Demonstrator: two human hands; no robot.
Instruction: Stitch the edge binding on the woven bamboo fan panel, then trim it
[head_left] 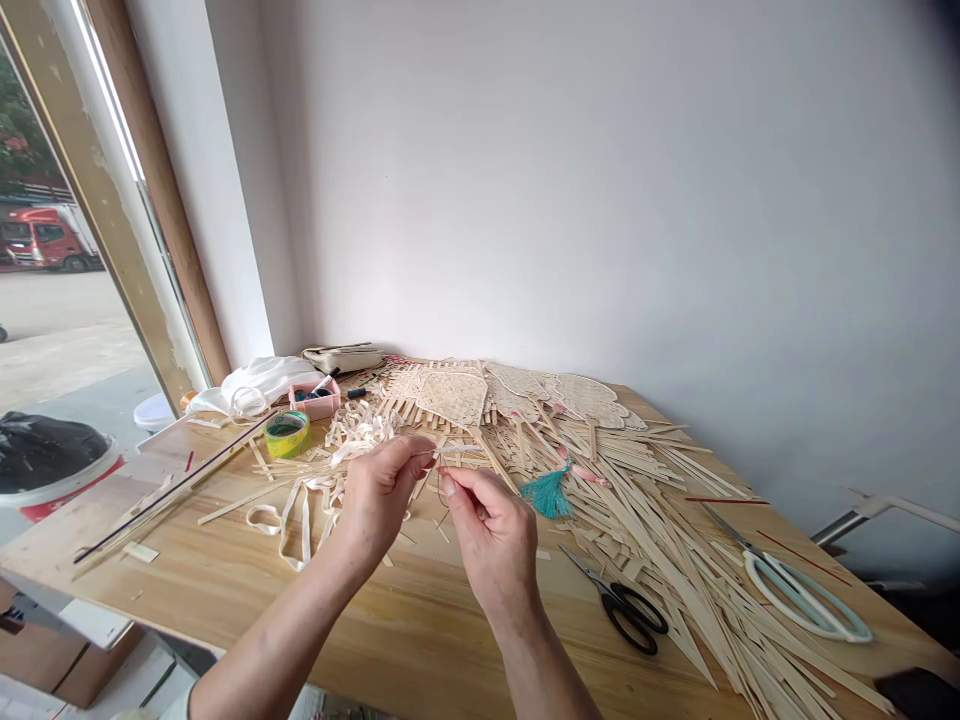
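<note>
Above the middle of the table, my left hand is closed in a pinch, thumb against forefinger. A thin pale piece shows at its fingertips, too small to name. Just to the right, my right hand also pinches. A fine dark thread hangs in a curve at its fingertips. Woven bamboo fans with handles lie behind the hands. A teal tassel rests to the right of my right hand. White ribbon lies in loops by my left forearm.
Black-handled scissors and larger white-handled scissors lie on the right. Loose bamboo strips spread over that side. Green-yellow tape, a pink box and a white bag stand at the back left. A wall rises behind.
</note>
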